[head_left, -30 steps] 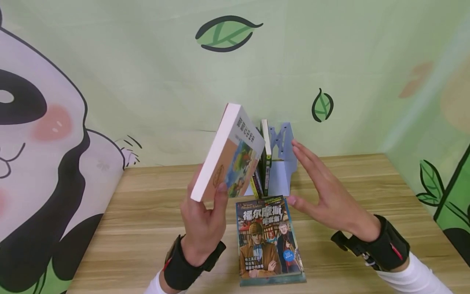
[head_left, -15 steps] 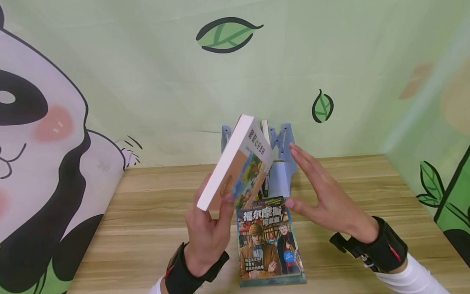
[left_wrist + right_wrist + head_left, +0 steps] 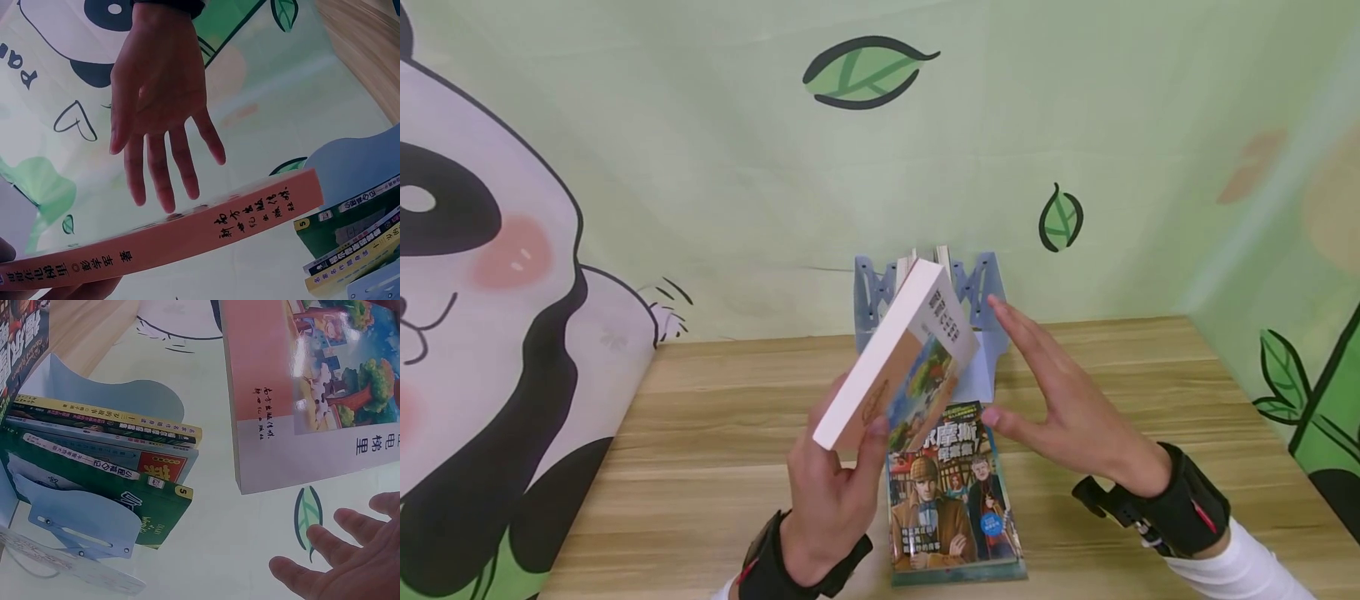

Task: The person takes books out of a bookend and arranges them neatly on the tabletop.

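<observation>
My left hand [image 3: 835,492] grips a thick paperback [image 3: 917,358] by its lower end, thumb on the illustrated cover. The book is tilted in the air, its white page edge toward the head camera; its salmon spine [image 3: 169,231] shows in the left wrist view. To the right, my right hand [image 3: 1067,400] is held up with straight fingers, apart from the book. Behind stands a blue metal bookend rack [image 3: 988,292] with several upright books [image 3: 112,462], mostly hidden by the held book in the head view. A detective comic book [image 3: 951,508] lies flat beneath.
Another book [image 3: 962,573] peeks out under the detective comic book on the wooden table [image 3: 700,450]. A green cloth backdrop [image 3: 737,192] with a panda and leaves rises behind the table and along its right side.
My left hand has brought the paperback down and to the right, now covering part of the comic book's top and uncovering the rack's left end. The right hand has barely moved.
</observation>
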Available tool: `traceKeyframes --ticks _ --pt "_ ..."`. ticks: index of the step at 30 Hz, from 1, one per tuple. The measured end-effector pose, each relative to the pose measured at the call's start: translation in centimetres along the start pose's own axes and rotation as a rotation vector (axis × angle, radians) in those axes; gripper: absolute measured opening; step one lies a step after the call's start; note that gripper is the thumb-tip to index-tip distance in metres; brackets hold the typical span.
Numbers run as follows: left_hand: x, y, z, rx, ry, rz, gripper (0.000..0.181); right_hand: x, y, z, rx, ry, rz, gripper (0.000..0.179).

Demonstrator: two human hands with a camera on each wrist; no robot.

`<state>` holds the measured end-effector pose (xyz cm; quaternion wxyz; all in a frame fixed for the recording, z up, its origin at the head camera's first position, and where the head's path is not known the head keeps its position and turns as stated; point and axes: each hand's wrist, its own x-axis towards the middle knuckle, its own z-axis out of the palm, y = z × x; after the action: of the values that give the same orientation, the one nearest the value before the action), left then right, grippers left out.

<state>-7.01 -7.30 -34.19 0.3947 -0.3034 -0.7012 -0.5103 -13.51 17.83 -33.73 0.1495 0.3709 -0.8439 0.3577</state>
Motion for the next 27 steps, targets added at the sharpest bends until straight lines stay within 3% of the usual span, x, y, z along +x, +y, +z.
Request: traceKeyframes --ticks 8,18,27 --pt "-0.1 0.3 -0.1 -0.061 -0.027 0.014 0.043 -0.1 0.0 0.1 0.036 -0.025 0.026 0.080" --pt "-0.5 0.7 0.1 -0.099 -0.049 -0.016 0.041 -0.1 0.1 0.6 0.090 -0.039 0.057 0.072" --pt "-0.7 1.1 0.1 -0.163 -0.108 -0.100 0.050 -0.2 0.3 0.9 0.182 -0.046 0.048 0.071"
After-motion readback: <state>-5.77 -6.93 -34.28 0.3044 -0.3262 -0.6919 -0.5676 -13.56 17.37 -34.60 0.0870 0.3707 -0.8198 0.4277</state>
